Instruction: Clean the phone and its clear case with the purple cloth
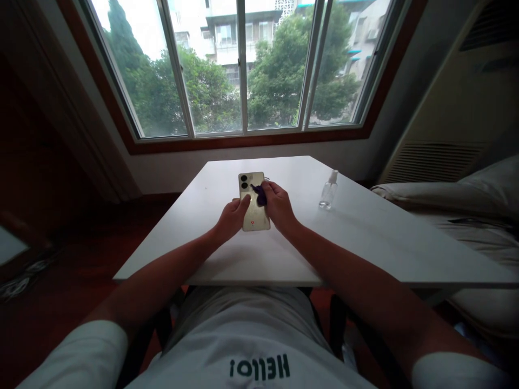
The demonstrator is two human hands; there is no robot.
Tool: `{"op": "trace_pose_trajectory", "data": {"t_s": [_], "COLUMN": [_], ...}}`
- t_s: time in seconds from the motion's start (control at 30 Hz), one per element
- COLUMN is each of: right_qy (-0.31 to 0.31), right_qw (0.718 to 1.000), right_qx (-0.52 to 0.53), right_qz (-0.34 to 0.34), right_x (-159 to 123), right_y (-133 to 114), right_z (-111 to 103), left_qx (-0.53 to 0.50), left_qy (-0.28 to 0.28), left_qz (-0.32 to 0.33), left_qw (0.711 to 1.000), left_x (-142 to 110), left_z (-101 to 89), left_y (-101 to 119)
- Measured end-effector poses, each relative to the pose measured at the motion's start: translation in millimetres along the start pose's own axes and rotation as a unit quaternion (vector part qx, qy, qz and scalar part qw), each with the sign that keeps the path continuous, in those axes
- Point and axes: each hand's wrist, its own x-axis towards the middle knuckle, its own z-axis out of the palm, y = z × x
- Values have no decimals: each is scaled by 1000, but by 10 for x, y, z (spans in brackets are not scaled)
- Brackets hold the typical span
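- Phone, one, seen in the head view: pale gold back toward the viewer, long side running from 12 to 6 o'clock; two dark round lenses at its 11 o'clock corner, small red mark near its 6 o'clock end. Position: held over the middle of the table, directly ahead of the person.
- Left hand: at the phone's 8 o'clock side, closed on that edge, thumb laid flat over the back; remaining fingers mostly hidden behind.
- Right hand: at the phone's 3 o'clock side, thumb and fingers drawn together on a bunched cloth, with little gap between them.
- Cloth, dark purple, crumpled: against the phone's back, one wisp pointing toward 10 o'clock.
- Thin loop, near the phone's 1 o'clock corner: apparently wire or cord, too small to be certain.
- Spray bottle, clear, pale top: upright on the table at 3 o'clock from the phone, well apart from both hands.
- Table, white, angled far corners: beneath the hands and bottle.
- Window, several panes, brown frame: 12 o'clock, trees and buildings beyond.
- Shirt, pale, lettered "HELLO!": 6 o'clock.
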Motion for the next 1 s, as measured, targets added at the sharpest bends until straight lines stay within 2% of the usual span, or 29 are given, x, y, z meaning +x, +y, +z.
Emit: {"op": "trace_pose_trajectory", "data": {"t_s": [0.13,0.37,0.57,0.67,0.8,0.87,1.0], "right_qy": [-31,-117,-192,-189,-166,-169,-187], "right_qw": [999,991,972,968,967,972,979], "right_qx": [-39,-67,-76,-142,-191,-166,-29], "right_qz": [2,25,110,87,11,11,81], "right_x": [-34,-81,-56,-54,-32,-7,36], "right_y": [-19,101,95,78,104,142,224], "right_z": [37,98,65,16,-28,-13,82], "left_qx": [-36,-51,-67,-79,-78,-64,-51], "left_qy": [22,101,102,100,98,104,111], "left_qz": [-10,-1,22,18,17,16,3], "left_qw": [999,994,992,992,992,992,992], "left_x": [11,91,132,131,139,145,144], "left_z": [-44,-127,-167,-168,-162,-164,-171], "left_y": [1,-61,-113,-100,-88,-99,-103]}}
